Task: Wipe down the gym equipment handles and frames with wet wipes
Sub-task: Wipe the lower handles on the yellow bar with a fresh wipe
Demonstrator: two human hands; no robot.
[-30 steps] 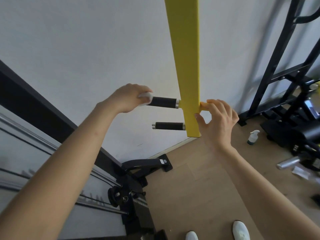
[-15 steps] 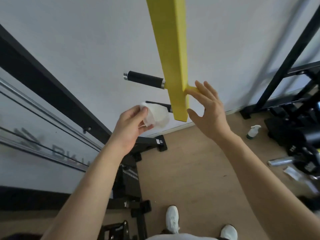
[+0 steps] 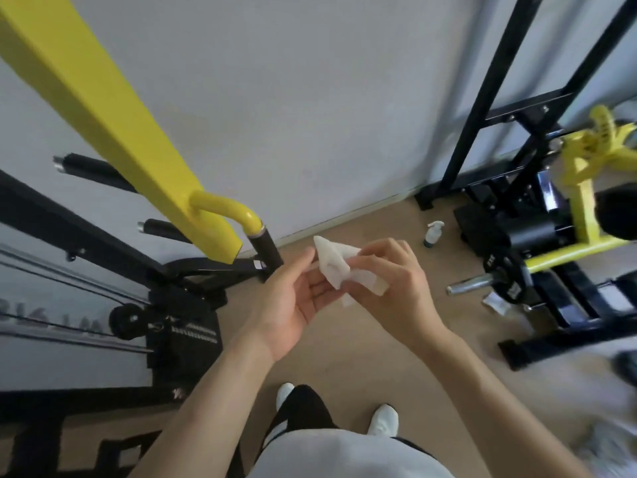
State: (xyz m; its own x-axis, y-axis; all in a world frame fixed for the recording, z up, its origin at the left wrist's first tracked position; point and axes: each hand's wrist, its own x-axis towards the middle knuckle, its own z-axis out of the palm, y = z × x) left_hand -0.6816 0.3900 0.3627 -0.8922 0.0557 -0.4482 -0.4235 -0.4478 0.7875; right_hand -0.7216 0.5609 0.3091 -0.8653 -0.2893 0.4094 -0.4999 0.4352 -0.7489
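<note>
Near the black grip (image 3: 265,251) under the yellow arm (image 3: 113,125), the wet wipe (image 3: 332,267) was pinched in the curled fingers of the right hand (image 3: 389,281) and supported on the flat left hand (image 3: 293,301). If refolded loosely, it could be dropped to the floor (image 3: 344,357).

A white wet wipe (image 3: 334,267), crumpled with one corner sticking up, sits at mid-frame, pinched by the right hand (image 3: 389,288) and lying across the fingers of the left hand (image 3: 293,301). The yellow frame bar (image 3: 103,108) slants from the upper left down to centre-left. There a curved yellow handle (image 3: 224,205) ends in a black grip (image 3: 265,251) beside the wipe, and two black side handles (image 3: 93,167) jut out left of the bar.
</note>
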